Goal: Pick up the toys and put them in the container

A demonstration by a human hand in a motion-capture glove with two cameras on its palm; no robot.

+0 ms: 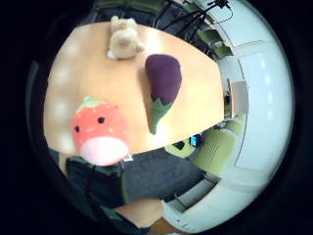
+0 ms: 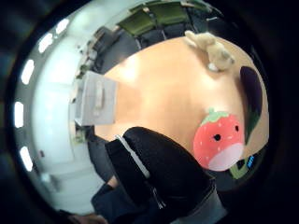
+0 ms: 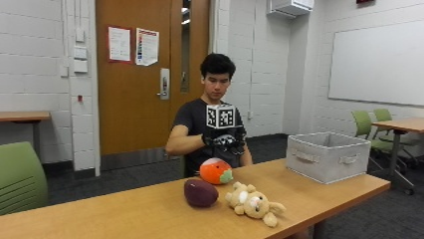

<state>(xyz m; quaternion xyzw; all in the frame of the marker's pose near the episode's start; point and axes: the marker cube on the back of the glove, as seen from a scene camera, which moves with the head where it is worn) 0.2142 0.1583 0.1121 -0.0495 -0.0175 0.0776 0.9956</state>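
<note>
- Toys lie low in the centre of the outside view, on the table: a strawberry, an eggplant and a teddy bear.
- Gloved right hand hovers above the strawberry, holding nothing; whether its fingers are spread or curled, I cannot tell.
- Container stands at the right, well apart from the toys, apparently with none in it yet.
- First pickup seems in hand: the next move calls for lowering onto the strawberry and closing round it.

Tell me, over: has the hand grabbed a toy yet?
Right hand raised above strawberry toy, holding nothing. Eggplant and bear on table. Container empty-looking, path clear.
</note>
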